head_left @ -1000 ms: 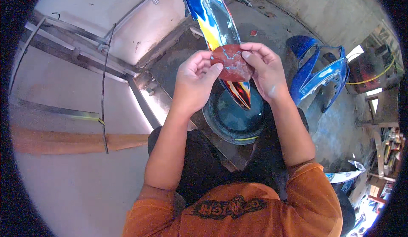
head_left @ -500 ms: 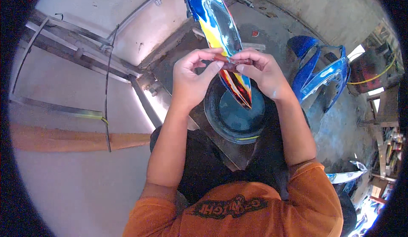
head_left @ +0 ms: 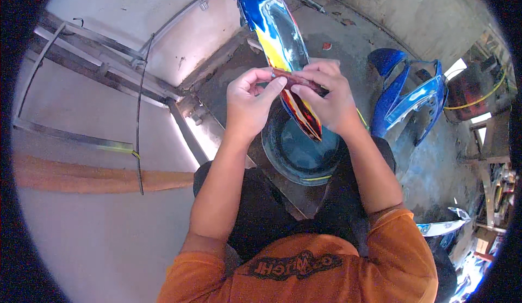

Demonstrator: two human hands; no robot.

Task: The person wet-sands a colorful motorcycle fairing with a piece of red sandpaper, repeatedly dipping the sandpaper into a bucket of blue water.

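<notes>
Head view, mid-frame: I see left hand (head_left: 247, 102) and right hand (head_left: 334, 102) pinched closed on a folded brown sheet (head_left: 291, 78), the panel (head_left: 283, 26) apparently part rubbed, its lower tip (head_left: 310, 126) still painted.

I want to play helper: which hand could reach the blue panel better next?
Probably the right hand: the blue panel is on that side, farther from the left hand. Both pinch the red sheet, so the right would let go first.
</notes>
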